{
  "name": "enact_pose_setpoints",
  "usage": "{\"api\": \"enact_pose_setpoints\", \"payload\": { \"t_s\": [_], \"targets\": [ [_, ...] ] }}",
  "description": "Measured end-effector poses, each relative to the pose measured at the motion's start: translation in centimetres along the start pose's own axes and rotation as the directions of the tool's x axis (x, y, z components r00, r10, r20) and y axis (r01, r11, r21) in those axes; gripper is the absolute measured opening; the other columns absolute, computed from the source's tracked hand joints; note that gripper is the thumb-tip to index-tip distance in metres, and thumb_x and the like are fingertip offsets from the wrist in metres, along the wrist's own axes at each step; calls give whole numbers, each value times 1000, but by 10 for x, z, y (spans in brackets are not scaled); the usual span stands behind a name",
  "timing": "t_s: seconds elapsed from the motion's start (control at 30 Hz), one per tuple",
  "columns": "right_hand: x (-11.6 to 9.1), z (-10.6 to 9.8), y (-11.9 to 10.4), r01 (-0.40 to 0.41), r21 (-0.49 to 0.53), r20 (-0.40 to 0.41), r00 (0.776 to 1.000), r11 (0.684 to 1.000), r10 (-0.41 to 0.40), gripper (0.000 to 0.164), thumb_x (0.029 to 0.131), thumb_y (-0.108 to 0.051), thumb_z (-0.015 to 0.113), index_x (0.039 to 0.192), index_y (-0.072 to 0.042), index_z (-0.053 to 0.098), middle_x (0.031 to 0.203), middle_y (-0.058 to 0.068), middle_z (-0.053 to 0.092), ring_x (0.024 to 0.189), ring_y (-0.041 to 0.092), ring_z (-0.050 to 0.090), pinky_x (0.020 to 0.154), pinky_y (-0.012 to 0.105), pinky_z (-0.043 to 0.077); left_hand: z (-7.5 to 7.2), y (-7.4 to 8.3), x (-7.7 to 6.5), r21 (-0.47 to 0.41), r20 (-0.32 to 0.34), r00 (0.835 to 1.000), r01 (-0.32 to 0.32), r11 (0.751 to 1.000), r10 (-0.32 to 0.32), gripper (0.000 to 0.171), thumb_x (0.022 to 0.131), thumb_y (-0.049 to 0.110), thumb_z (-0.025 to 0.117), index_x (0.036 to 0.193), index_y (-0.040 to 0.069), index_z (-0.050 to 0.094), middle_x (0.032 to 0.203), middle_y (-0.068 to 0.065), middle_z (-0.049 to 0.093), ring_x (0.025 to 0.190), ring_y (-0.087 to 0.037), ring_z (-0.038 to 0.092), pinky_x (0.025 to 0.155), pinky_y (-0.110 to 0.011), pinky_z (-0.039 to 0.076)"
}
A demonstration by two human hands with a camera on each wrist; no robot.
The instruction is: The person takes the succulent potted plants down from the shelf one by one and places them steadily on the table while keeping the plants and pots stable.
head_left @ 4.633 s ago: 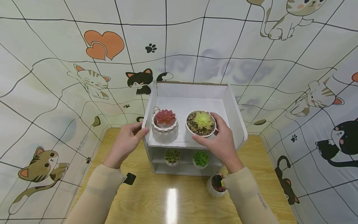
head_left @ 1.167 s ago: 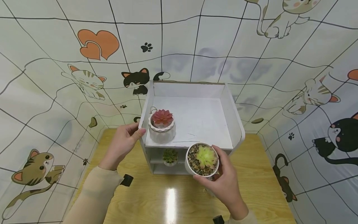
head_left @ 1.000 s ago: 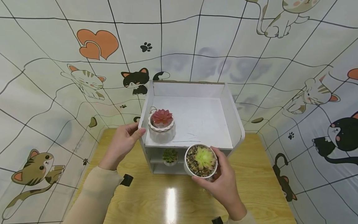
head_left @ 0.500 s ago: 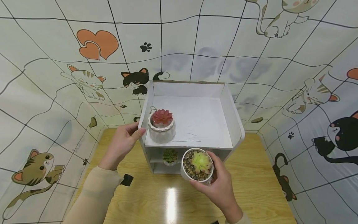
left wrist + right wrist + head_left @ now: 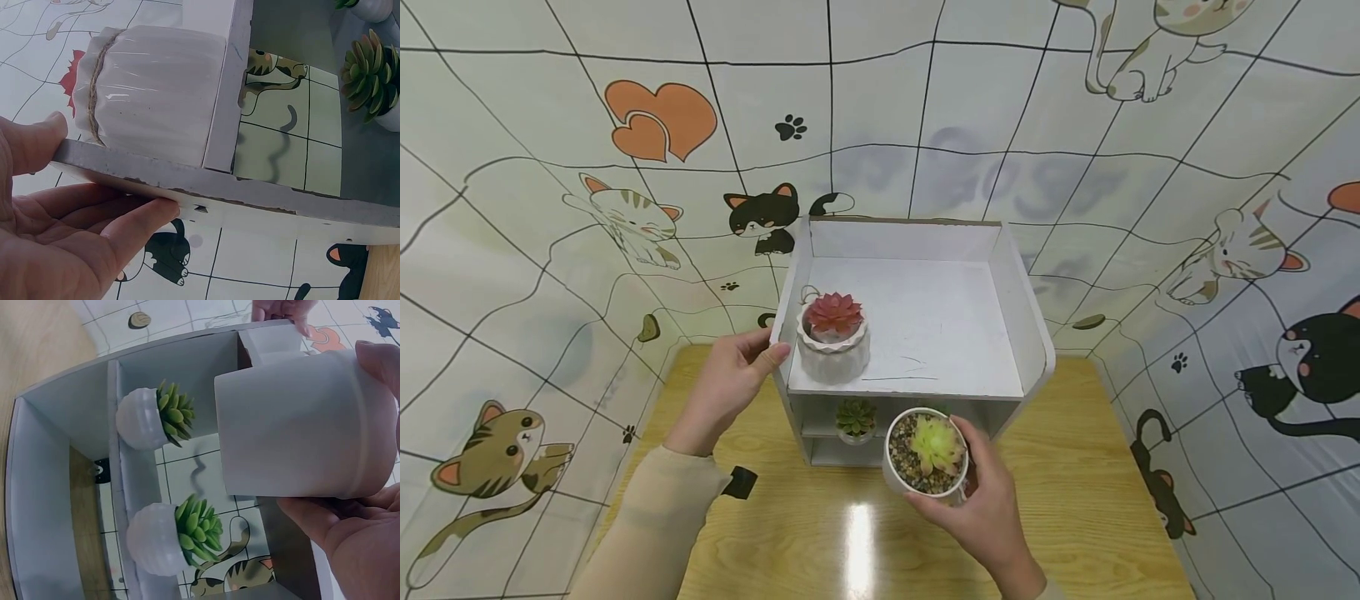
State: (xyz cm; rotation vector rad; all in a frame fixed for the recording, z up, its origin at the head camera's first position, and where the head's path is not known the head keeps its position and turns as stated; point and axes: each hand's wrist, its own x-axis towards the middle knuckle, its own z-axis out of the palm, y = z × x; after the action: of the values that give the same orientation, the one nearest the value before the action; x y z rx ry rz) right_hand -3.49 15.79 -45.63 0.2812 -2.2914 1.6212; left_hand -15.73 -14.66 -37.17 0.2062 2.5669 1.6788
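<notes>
My left hand [image 5: 726, 387] grips the left side panel of a small white shelf [image 5: 940, 325]. In the left wrist view, the thumb lies on one face of that panel [image 5: 269, 203] and the fingers on the other. A white pot with a yellow-green succulent in gravel [image 5: 927, 454] is in my right hand [image 5: 981, 500], thumb and fingers round its side. It is held in front of the shelf's lower compartments, off the top tier. The right wrist view shows the plain wall of this pot [image 5: 287, 431] close up, beside the shelf opening.
A red succulent in a scalloped white pot [image 5: 835, 342] stands at the left of the top tier. Two small green succulents in ribbed white pots, one left [image 5: 140, 419] and one right [image 5: 156, 540], sit on the middle tier. The shelf stands on a wooden table [image 5: 790, 533] before cat-print cloth.
My right hand has lifted the yellow-green succulent's pot off the top tier, brought it out over the front edge and lowered it slightly leftward. My left hand keeps its grip on the panel.
</notes>
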Motion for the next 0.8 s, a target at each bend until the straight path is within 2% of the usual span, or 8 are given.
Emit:
{"api": "enact_pose_setpoints", "payload": {
  "t_s": [0.17, 0.3, 0.5, 0.7, 0.8],
  "targets": [
    [-3, 1, 3, 6, -11, -3, 1000, 1000, -6, 97, 61, -5, 98, 145, 3, 50, 131, 16, 60, 109, 10, 61, 85, 27, 60, -1, 0, 0, -15, 2, 1000, 3, 1000, -3, 42, 106, 15, 61, 141, -8, 58, 131, -24, 67, 115, -30, 65, 90, -15, 48],
    [-5, 1, 6, -9, -41, -11, 1000, 999, 9, 97, 61, -7, 99, 145, 1, 50, 131, 15, 61, 107, 10, 61, 83, 26, 60, -1, 0, 0, -13, 6, 1000, 7, 1000, -7, 43, 106, 16, 60, 142, -7, 57, 133, -24, 66, 117, -30, 64, 93, -20, 49],
    [-10, 1, 11, -23, -5, -3, 1000, 1000, 23, 96, 63, -4, 98, 146, 2, 49, 132, 19, 59, 111, 8, 62, 85, 27, 59, 0, -1, 0, -31, 6, 1000, 1, 1000, -1, 42, 106, 14, 60, 141, -8, 58, 132, -24, 67, 116, -31, 65, 89, -15, 49],
    [-15, 2, 15, -17, -92, -10, 1000, 996, 16, 99, 61, -6, 99, 146, 0, 49, 133, 20, 60, 112, 12, 62, 87, 26, 58, -1, -1, 0, -32, 11, 1000, 3, 999, -2, 43, 106, 15, 59, 142, -8, 56, 134, -24, 66, 117, -30, 64, 92, -18, 49],
    [-17, 2, 16, -26, -99, -9, 1000, 995, 25, 100, 61, -7, 99, 147, -1, 50, 135, 20, 60, 113, 15, 63, 88, 27, 58, -1, -1, -1, -27, 11, 1000, 4, 1000, -4, 43, 106, 16, 59, 142, -8, 57, 133, -24, 66, 116, -30, 65, 91, -18, 49]
  ]
}}
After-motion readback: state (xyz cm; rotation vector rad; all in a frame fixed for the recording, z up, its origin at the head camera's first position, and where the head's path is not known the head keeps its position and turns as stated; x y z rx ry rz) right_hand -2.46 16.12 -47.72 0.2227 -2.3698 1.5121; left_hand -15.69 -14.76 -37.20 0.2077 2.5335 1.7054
